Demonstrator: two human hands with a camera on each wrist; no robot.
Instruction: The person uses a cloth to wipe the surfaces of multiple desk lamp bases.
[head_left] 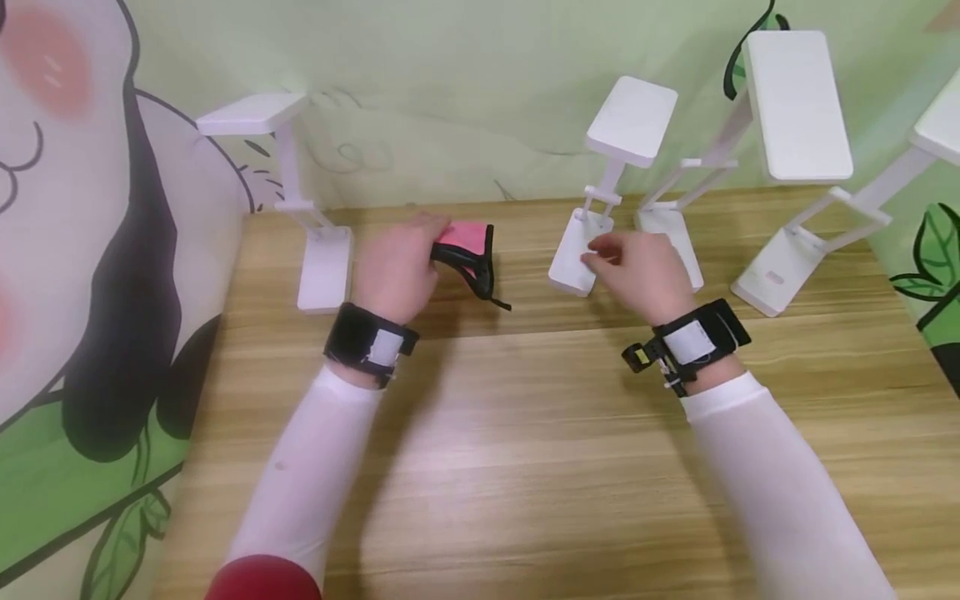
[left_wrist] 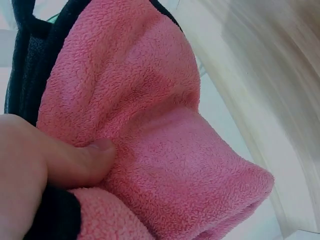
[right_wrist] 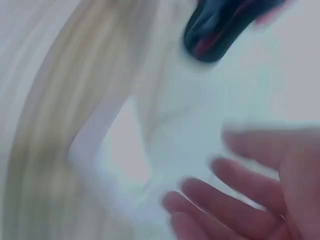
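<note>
In the head view my left hand (head_left: 396, 265) grips a folded pink cloth (head_left: 469, 237) with black edging, a short black end hanging from it. Seen from the left wrist, the thumb presses into the fuzzy pink pile, and the black trim runs along the cloth's left side. My right hand (head_left: 643, 272) holds nothing; its fingertips overlap the base of a white desk lamp (head_left: 576, 257). The right wrist view shows those fingers (right_wrist: 220, 200) loosely bent, with a blurred white lamp base (right_wrist: 122, 150) beyond them and the cloth's dark edge (right_wrist: 212, 35) at the top.
A white lamp (head_left: 325, 271) stands left of my left hand. Behind and right of my right hand are a taller lamp (head_left: 799, 108) and another lamp (head_left: 778, 273). The wooden table (head_left: 525, 467) meets a painted wall (head_left: 450, 100) at the back.
</note>
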